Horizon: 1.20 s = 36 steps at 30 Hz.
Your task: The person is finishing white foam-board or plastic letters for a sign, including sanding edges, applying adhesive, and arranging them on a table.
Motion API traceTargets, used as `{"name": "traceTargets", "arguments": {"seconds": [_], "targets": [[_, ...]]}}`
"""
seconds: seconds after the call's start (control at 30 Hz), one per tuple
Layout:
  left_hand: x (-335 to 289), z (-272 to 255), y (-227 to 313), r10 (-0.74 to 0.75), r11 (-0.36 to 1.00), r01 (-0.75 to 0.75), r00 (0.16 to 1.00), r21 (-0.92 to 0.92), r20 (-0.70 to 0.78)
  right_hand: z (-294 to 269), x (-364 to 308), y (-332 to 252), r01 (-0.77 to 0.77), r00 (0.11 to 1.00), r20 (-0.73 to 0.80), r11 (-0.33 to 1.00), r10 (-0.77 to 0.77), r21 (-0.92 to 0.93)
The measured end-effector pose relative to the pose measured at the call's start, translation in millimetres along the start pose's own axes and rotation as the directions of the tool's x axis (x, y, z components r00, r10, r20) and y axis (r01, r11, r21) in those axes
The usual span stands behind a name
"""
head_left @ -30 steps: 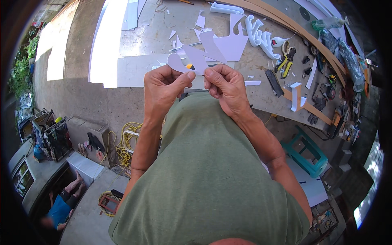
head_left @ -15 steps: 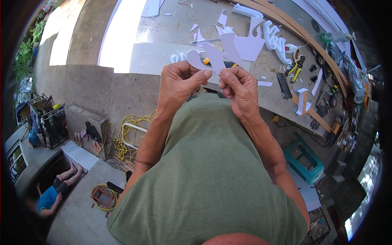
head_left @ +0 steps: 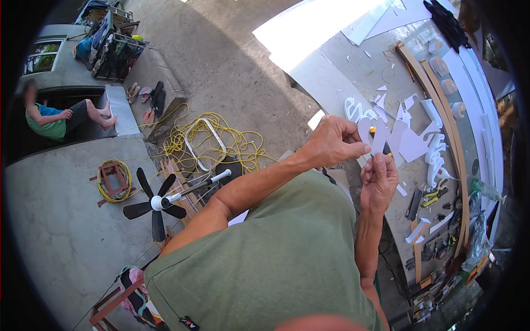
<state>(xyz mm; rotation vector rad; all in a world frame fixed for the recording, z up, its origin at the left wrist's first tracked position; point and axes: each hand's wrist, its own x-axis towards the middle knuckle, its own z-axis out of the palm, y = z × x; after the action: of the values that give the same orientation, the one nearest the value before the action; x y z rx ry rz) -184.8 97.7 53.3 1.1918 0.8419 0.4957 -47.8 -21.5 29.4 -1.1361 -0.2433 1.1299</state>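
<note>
Between my two hands, over the near edge of the worktable, is a flat white curved cut-out [head_left: 379, 142]. My left hand [head_left: 338, 141] pinches its left side between thumb and fingers. The fingers of my right hand [head_left: 380, 177] close on its lower end. Partly hidden behind the cut-out lies a yellow-and-black tool [head_left: 372, 130]. Just beyond are a flat white sheet piece with curved edges [head_left: 413, 144] and a raised white lettering shape [head_left: 356, 110]. More raised white lettering [head_left: 434, 160] stands to the right.
Yellow-handled pliers [head_left: 432, 198] and small tools lie on the table's right part, near long brown strips [head_left: 441, 110]. Behind my left arm are a black-bladed fan [head_left: 156, 203] and tangled yellow cable [head_left: 182, 138]. A person [head_left: 55, 118] sits in a doorway at far left.
My view has swung left, so the table now sits at the right and the fan has come into sight. Both hands still hold the white cut-out.
</note>
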Motion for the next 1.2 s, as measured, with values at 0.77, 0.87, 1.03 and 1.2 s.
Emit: {"name": "traceTargets", "arguments": {"seconds": [0.77,0.87,1.03,1.2], "targets": [[-25.4,36.2,-0.9,0.107,0.986,-0.130,0.973,-0.102,-0.206,-15.4,6.2,-39.8,-0.025,0.978,0.202,0.988,0.055,-0.150],[-26.4,44.1,-5.7,0.113,0.988,-0.134,0.964,-0.071,-0.239,-22.7,8.7,-42.8,-0.005,0.970,0.240,0.988,0.042,-0.152],[-28.2,55.0,-11.3,0.133,0.982,-0.167,0.944,-0.091,-0.302,-30.5,13.3,-43.5,-0.028,0.964,0.251,0.975,0.084,-0.220],[-26.5,56.9,-20.1,0.116,0.982,-0.159,0.937,-0.106,-0.331,-32.9,18.3,-43.4,-0.075,0.956,0.261,0.970,0.135,-0.229]]}}
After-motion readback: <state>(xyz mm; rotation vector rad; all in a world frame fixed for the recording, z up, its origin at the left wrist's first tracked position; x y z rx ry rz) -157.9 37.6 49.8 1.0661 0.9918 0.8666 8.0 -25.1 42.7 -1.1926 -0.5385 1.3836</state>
